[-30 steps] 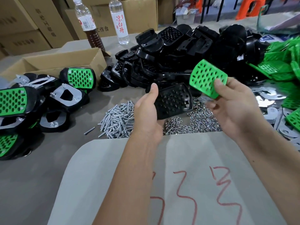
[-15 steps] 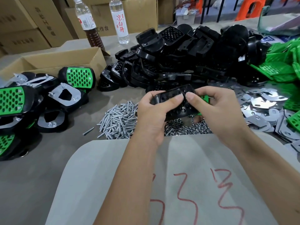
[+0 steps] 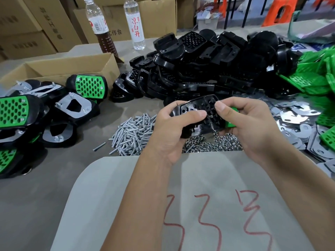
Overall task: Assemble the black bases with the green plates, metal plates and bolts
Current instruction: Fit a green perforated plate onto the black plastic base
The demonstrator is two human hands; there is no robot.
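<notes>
Black base held above the counter, over the nut pile; long axis runs left-right, perforated face tilted toward camera. Left hand grips its left end, thumb on top. Right hand fingers curl round right end, pressing green plate behind it. Bolts lie left.

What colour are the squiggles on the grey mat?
Red squiggles, clearest in the head view, on the grey mat.
</notes>
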